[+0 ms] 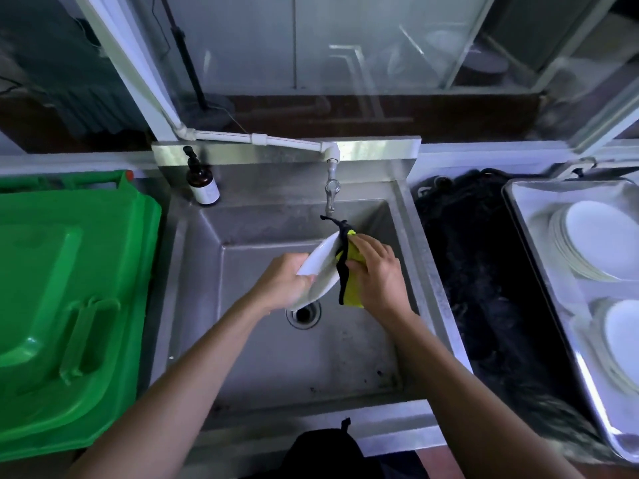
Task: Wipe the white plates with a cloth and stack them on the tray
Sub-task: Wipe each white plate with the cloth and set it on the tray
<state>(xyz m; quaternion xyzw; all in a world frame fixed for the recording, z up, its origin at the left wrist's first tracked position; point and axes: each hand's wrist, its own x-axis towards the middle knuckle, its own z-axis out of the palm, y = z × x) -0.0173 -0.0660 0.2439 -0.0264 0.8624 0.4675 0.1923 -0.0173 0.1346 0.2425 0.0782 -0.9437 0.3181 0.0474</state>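
Over the steel sink (262, 357) my left hand (283, 283) grips a white plate (320, 267) by its near edge and holds it tilted on edge above the drain. My right hand (378, 271) holds a yellow cloth with a black border (351, 281) and presses it against the plate's right face. On the right, a metal tray (539, 257) carries two stacks of white plates, one at the back (598, 240) and one nearer (622, 337).
A green bin lid (69, 305) lies left of the sink. A brown pump bottle (202, 181) stands at the sink's back left corner. The tap (331, 188) hangs just above the plate. A black mat (484, 288) lies between sink and tray.
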